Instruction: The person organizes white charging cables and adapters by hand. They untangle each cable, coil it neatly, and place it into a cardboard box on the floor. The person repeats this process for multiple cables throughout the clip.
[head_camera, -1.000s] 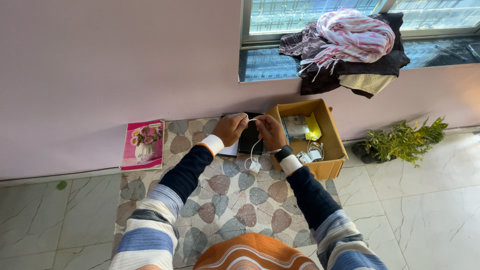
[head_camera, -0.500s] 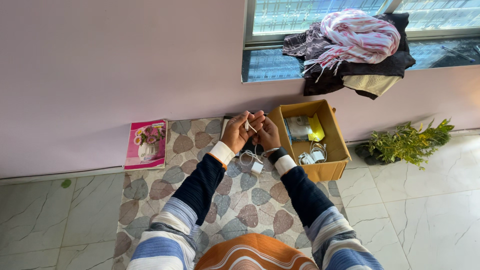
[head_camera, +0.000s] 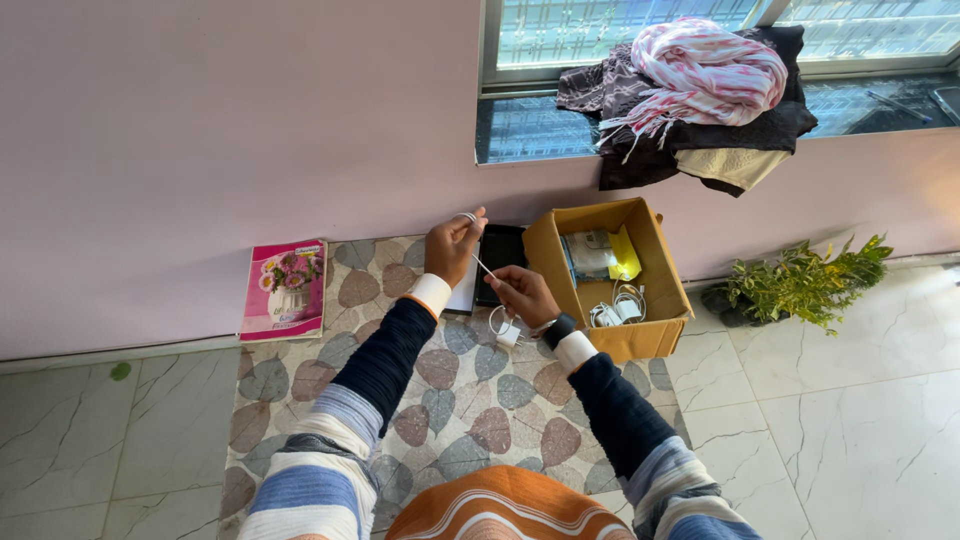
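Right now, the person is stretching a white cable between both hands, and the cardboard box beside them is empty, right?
Not quite. The head view shows the cardboard box is not empty: it holds white chargers with cables, a yellow piece and a pale packet. The rest stands: the left hand and right hand stretch a white cable between them.

Both your arms reach forward, your left hand (head_camera: 452, 246) raised higher with thumb and forefinger pinched together, your right hand (head_camera: 522, 295) lower and just beside it, fingers curled and pinched, a dark band on that wrist.
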